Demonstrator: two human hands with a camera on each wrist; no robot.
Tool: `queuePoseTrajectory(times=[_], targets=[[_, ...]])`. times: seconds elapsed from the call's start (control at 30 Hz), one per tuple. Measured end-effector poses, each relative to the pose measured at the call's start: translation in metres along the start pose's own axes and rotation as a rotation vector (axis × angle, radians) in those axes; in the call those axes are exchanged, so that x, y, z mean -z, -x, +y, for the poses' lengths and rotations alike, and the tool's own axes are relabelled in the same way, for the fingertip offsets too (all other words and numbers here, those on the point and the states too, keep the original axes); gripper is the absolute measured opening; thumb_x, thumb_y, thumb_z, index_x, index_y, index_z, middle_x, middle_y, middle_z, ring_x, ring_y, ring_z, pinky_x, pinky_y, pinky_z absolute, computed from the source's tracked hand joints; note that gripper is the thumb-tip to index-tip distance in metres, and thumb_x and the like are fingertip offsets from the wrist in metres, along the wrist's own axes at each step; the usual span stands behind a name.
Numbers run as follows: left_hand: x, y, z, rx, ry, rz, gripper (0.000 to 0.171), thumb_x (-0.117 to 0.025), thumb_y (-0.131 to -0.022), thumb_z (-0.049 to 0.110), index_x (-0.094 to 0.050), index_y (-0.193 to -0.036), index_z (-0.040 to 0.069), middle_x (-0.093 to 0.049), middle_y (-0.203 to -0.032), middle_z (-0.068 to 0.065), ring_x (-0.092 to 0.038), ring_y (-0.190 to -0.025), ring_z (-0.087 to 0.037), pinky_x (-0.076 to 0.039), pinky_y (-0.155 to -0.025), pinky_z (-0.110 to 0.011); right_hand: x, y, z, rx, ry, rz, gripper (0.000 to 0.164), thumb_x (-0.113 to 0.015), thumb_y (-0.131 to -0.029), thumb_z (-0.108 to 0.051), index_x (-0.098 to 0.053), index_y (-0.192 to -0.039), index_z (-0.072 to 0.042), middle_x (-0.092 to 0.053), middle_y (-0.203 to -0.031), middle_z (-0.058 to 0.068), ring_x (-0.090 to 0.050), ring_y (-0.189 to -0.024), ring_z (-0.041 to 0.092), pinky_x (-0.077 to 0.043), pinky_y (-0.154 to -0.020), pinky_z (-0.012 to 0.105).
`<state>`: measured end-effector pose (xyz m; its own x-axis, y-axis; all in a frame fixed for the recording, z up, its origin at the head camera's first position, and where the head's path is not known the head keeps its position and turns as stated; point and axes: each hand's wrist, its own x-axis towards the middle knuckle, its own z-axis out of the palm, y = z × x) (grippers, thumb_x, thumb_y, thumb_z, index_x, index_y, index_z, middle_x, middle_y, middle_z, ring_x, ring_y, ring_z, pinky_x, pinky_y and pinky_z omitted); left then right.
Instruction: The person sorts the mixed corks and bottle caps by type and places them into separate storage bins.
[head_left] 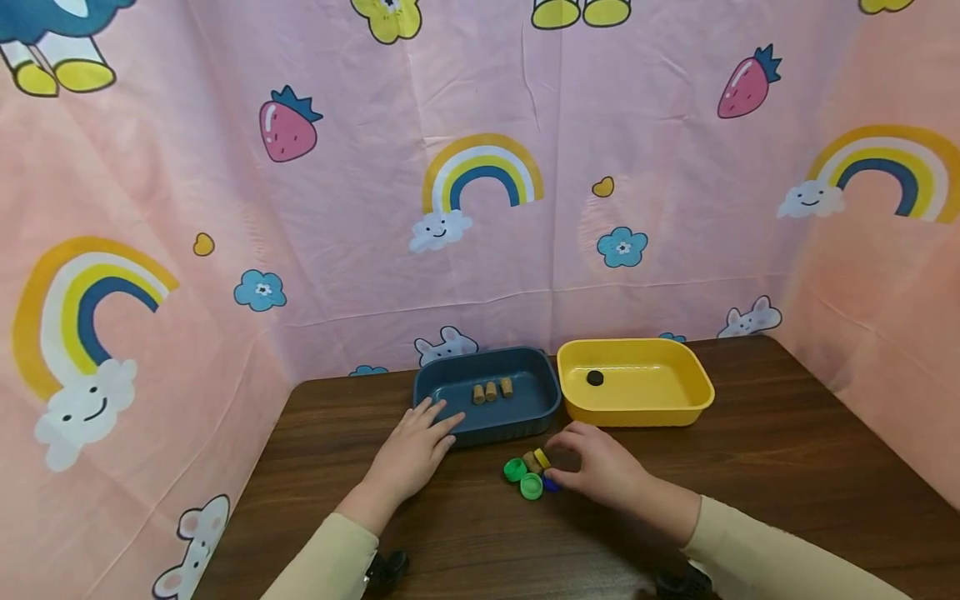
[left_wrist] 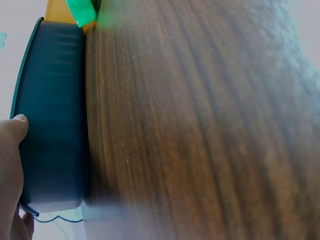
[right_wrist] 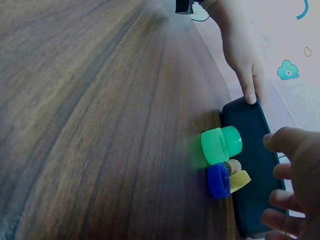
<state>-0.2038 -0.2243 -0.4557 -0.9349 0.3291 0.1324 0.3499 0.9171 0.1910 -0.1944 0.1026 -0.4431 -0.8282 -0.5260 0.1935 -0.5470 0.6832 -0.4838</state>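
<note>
My left hand (head_left: 405, 454) rests on the near left rim of a dark blue tray (head_left: 538, 390), fingers fairly straight and reaching over the edge. In the left wrist view its thumb (left_wrist: 17, 129) lies at the tray's rim. Three short corks (head_left: 491, 392) stand in that tray. Just right of a small group on the table hovers my right hand (head_left: 603, 468), thumb and fingers parted with nothing between them. That group has a green cap (head_left: 515, 470), a lighter green cap (head_left: 531, 486), a cork (head_left: 531, 462), a yellow cap (head_left: 542, 458) and a blue cap (right_wrist: 218, 180).
Beside the blue tray, a yellow tray (head_left: 637, 416) holds a black disc-like cap (head_left: 595, 377). Both stand at the back of the brown wooden table (head_left: 465, 533). A patterned pink cloth (head_left: 510, 275) hangs behind and along both sides.
</note>
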Motion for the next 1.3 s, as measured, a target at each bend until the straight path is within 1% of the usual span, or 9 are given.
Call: queuePoseTrajectory(times=[0.17, 0.27, 0.4, 0.53, 0.6, 0.8, 1.1, 1.3], targets=[[0.001, 0.0, 0.001, -0.002, 0.0, 0.003, 0.045, -0.052, -0.104, 0.036, -0.048, -0.149, 0.03, -0.036, -0.158, -0.008, -0.02, -0.15, -0.03, -0.019, -0.12, -0.053, -0.002, 0.0, 0.001, -0.04, 0.051, -0.077, 0.036, -0.079, -0.084, -0.043, -0.073, -0.109, -0.018, -0.061, -0.101, -0.006, -0.055, -0.088, 0.01, -0.053, -0.082, 0.038], [0.001, 0.001, 0.002, 0.0, -0.004, 0.001, 0.045, -0.051, -0.104, 0.036, -0.048, -0.149, 0.031, -0.036, -0.158, -0.007, -0.02, -0.15, -0.03, -0.019, -0.12, -0.054, -0.004, 0.001, 0.003, -0.038, 0.093, -0.099, 0.038, -0.079, -0.082, -0.047, -0.074, -0.106, -0.018, -0.06, -0.098, -0.007, -0.053, -0.084, 0.009, -0.052, -0.078, 0.035], [0.001, 0.001, 0.003, 0.008, -0.009, -0.005, 0.045, -0.05, -0.104, 0.038, -0.047, -0.149, 0.033, -0.035, -0.158, -0.006, -0.019, -0.15, -0.028, -0.019, -0.12, -0.053, -0.006, 0.002, 0.005, -0.025, 0.143, -0.106, 0.038, -0.08, -0.08, -0.049, -0.075, -0.103, -0.018, -0.058, -0.093, -0.009, -0.053, -0.081, 0.008, -0.051, -0.076, 0.035], [0.0, 0.0, 0.003, 0.002, 0.001, 0.002, 0.046, -0.051, -0.104, 0.038, -0.047, -0.149, 0.031, -0.035, -0.158, -0.006, -0.02, -0.15, -0.029, -0.018, -0.12, -0.053, -0.009, 0.003, 0.006, -0.017, 0.17, -0.108, 0.039, -0.08, -0.079, -0.05, -0.075, -0.1, -0.019, -0.058, -0.091, -0.01, -0.053, -0.081, 0.008, -0.05, -0.076, 0.036], [0.0, -0.001, 0.003, -0.003, 0.007, 0.009, 0.046, -0.051, -0.104, 0.037, -0.048, -0.149, 0.03, -0.036, -0.158, -0.007, -0.02, -0.15, -0.03, -0.019, -0.12, -0.053, -0.01, 0.003, 0.007, -0.008, 0.177, -0.103, 0.038, -0.081, -0.078, -0.05, -0.075, -0.099, -0.018, -0.058, -0.091, -0.009, -0.054, -0.081, 0.009, -0.05, -0.076, 0.036], [0.0, 0.0, 0.003, 0.006, -0.008, -0.003, 0.046, -0.05, -0.104, 0.038, -0.047, -0.149, 0.032, -0.035, -0.158, -0.006, -0.02, -0.15, -0.028, -0.019, -0.12, -0.053, -0.016, 0.003, 0.008, 0.006, 0.197, -0.085, 0.037, -0.083, -0.077, -0.047, -0.074, -0.098, -0.018, -0.058, -0.09, -0.009, -0.054, -0.081, 0.01, -0.05, -0.076, 0.038], [0.001, 0.0, 0.002, 0.01, -0.009, -0.004, 0.046, -0.051, -0.104, 0.037, -0.047, -0.15, 0.031, -0.034, -0.159, -0.005, -0.02, -0.15, -0.029, -0.018, -0.12, -0.052, -0.019, 0.0, 0.012, 0.004, 0.222, -0.093, 0.038, -0.082, -0.078, -0.05, -0.073, -0.098, -0.018, -0.057, -0.089, -0.008, -0.053, -0.078, 0.01, -0.05, -0.075, 0.037], [0.002, 0.001, 0.001, 0.009, 0.001, -0.002, 0.046, -0.051, -0.104, 0.037, -0.046, -0.15, 0.031, -0.034, -0.159, -0.005, -0.019, -0.15, -0.029, -0.018, -0.12, -0.052, -0.019, -0.001, 0.012, 0.013, 0.226, -0.097, 0.037, -0.081, -0.078, -0.048, -0.073, -0.097, -0.018, -0.057, -0.088, -0.009, -0.053, -0.078, 0.009, -0.05, -0.074, 0.036]])
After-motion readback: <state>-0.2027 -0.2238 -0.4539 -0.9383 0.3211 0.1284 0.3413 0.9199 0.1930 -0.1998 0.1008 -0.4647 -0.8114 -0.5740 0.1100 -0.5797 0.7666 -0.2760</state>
